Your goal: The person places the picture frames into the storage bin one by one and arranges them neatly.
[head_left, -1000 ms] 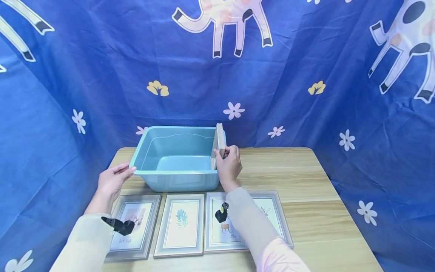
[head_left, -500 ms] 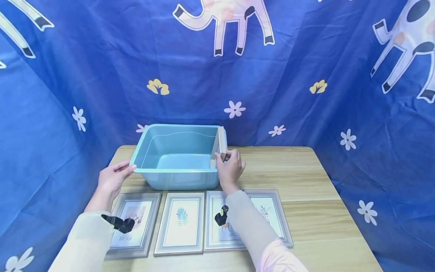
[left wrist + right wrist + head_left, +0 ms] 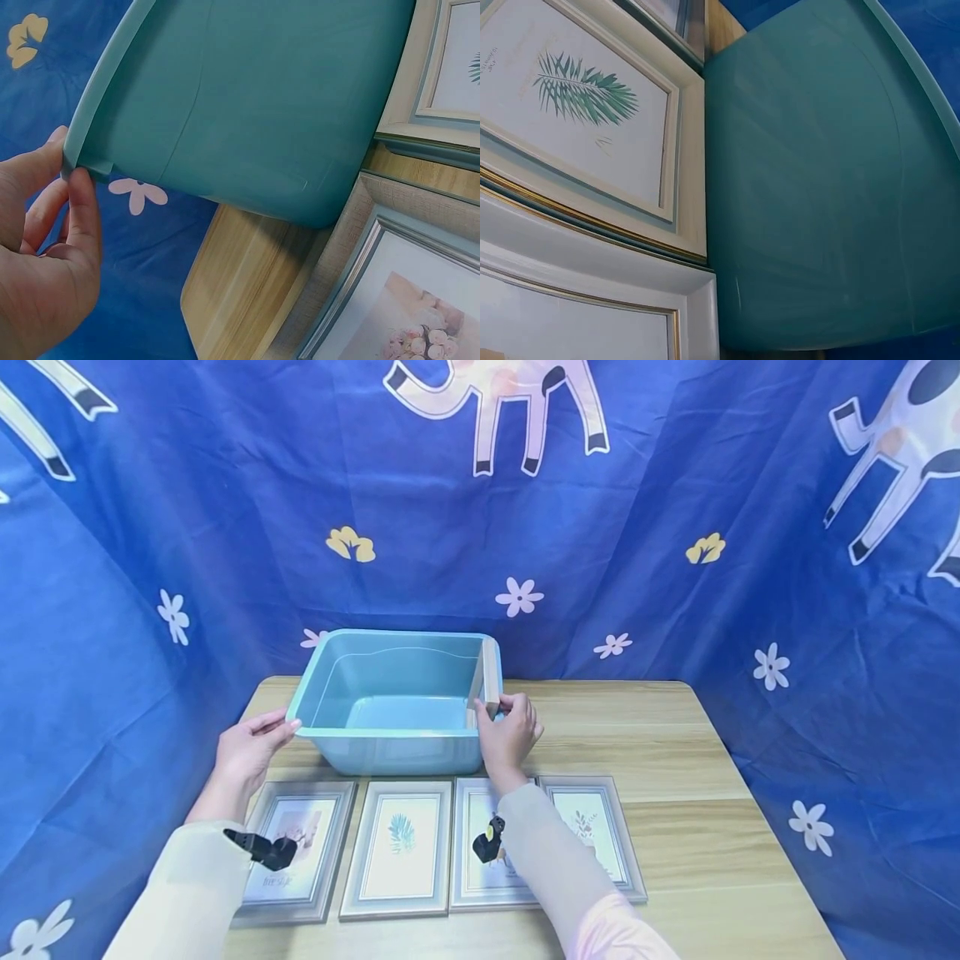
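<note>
The upright frame (image 3: 491, 672) is stood on edge inside the blue tub (image 3: 390, 753), along the right wall, its near end gripped between the thumb and fingers of the right hand (image 3: 510, 735). Those fingers are parted only by the frame's thickness. Whether its lower edge is seated on the tub floor cannot be told, since that part is largely hidden behind the near wall. For a clean placing, the pinch should be eased only once weight is felt to be taken below, and the frame should be leaned outward to the wall so that an inward topple is avoided.

By the left hand (image 3: 246, 753), the rim's near left corner is pinched between thumb and fingers; a light, steadying hold would be enough, with no lift given. Nearer than both sets of fingers, four frames are laid flat on the bench (image 3: 600, 727): the rose frame (image 3: 303, 831) below the left fingers, the leaf frame (image 3: 401, 852) between the hands, the third frame (image 3: 483, 881) partly covered by the right sleeve (image 3: 551, 852), and the plant frame (image 3: 600, 831) beyond it.
</note>
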A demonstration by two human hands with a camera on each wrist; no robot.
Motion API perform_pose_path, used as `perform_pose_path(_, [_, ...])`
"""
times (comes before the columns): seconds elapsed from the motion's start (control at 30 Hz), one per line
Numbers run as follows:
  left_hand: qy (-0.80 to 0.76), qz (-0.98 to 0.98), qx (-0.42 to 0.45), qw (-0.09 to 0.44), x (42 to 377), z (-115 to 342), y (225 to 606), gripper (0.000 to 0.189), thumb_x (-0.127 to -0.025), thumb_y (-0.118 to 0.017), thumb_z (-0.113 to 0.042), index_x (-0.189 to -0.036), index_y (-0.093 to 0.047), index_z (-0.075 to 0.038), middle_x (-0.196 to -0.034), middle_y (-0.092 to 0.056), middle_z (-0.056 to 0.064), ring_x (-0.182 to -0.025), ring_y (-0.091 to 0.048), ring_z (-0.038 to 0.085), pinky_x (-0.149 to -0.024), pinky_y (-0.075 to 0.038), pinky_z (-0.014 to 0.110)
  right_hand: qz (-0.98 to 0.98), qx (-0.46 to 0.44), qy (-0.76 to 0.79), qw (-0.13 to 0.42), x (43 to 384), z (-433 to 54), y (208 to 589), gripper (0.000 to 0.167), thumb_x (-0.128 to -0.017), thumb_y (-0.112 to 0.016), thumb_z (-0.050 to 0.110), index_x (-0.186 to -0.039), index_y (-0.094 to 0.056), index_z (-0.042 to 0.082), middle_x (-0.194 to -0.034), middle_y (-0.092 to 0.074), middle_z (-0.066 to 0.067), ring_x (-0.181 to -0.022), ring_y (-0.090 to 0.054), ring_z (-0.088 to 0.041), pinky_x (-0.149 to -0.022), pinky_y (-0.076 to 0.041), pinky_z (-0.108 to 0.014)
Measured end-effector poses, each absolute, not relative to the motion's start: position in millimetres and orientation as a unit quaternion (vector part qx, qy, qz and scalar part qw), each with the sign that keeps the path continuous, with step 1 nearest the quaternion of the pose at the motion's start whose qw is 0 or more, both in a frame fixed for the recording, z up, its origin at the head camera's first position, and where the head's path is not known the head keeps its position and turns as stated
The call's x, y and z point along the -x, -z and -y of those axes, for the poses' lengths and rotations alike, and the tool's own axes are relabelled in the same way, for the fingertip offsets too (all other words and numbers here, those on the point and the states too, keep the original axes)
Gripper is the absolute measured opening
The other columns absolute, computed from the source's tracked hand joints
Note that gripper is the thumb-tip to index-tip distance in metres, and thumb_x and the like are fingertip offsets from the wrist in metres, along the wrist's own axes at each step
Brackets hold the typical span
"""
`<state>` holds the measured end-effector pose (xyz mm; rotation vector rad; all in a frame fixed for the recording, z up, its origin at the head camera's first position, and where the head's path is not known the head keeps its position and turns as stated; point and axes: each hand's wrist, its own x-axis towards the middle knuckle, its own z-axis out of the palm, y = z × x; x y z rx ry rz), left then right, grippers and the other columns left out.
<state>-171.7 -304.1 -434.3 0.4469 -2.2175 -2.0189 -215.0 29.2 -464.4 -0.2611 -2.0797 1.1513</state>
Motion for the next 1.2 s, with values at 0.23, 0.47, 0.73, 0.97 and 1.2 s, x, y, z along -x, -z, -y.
perform_pose_path(0.23, [0.667, 0.728, -0.152, 0.057, 172, 304, 436, 0.063, -0.088, -0.07, -0.011, -0.137, -0.038, 0.014, -0.08, -0.059, -0.018, -0.075, -0.059, -0.006, -0.074, -0.052, 0.011, 0.806, 0.104, -0.47, 0.346, 212, -29, 468, 0.04, -0.069, -0.086, 0.028, -0.092, -0.058, 0.013, -0.086, -0.058, 0.004, -0.083, -0.052, -0.018, -0.076, -0.036, -0.037])
perform_pose_path(0.47, [0.667, 0.727, -0.152, 0.055, 171, 304, 436, 0.063, -0.088, -0.069, -0.012, -0.137, -0.038, 0.014, -0.08, -0.06, -0.018, -0.075, -0.059, -0.006, -0.076, -0.052, 0.012, 0.803, 0.089, -0.494, 0.321, 210, -30, 471, 0.041, -0.073, -0.084, 0.029, -0.101, -0.058, 0.014, -0.091, -0.057, 0.005, -0.087, -0.052, -0.017, -0.077, -0.038, -0.037])
perform_pose_path(0.73, [0.653, 0.74, -0.152, 0.052, 170, 304, 434, 0.064, -0.089, -0.069, -0.015, -0.138, -0.038, 0.013, -0.08, -0.057, -0.021, -0.075, -0.059, -0.008, -0.075, -0.052, 0.011, 0.808, 0.069, -0.499, 0.304, 206, -31, 471, 0.04, -0.077, -0.08, 0.03, -0.108, -0.06, 0.013, -0.099, -0.056, -0.001, -0.093, -0.05, -0.02, -0.083, -0.039, -0.04])
perform_pose_path(0.97, [0.67, 0.724, -0.156, 0.054, 172, 305, 436, 0.066, -0.088, -0.071, -0.015, -0.137, -0.038, 0.014, -0.08, -0.059, -0.019, -0.074, -0.059, -0.007, -0.074, -0.052, 0.011, 0.81, 0.032, -0.518, 0.272, 202, -37, 474, 0.044, -0.082, -0.076, 0.032, -0.119, -0.06, 0.013, -0.11, -0.049, -0.007, -0.099, -0.05, -0.03, -0.088, -0.038, -0.041])
perform_pose_path(1.2, [0.697, 0.7, -0.144, 0.057, 173, 307, 439, 0.067, -0.087, -0.071, -0.01, -0.137, -0.035, 0.017, -0.079, -0.061, -0.016, -0.073, -0.06, -0.005, -0.071, -0.052, 0.011, 0.827, -0.036, -0.504, 0.248, 198, -51, 477, 0.052, -0.088, -0.067, 0.043, -0.129, -0.054, 0.014, -0.118, -0.046, -0.007, -0.105, -0.047, -0.024, -0.09, -0.044, -0.039])
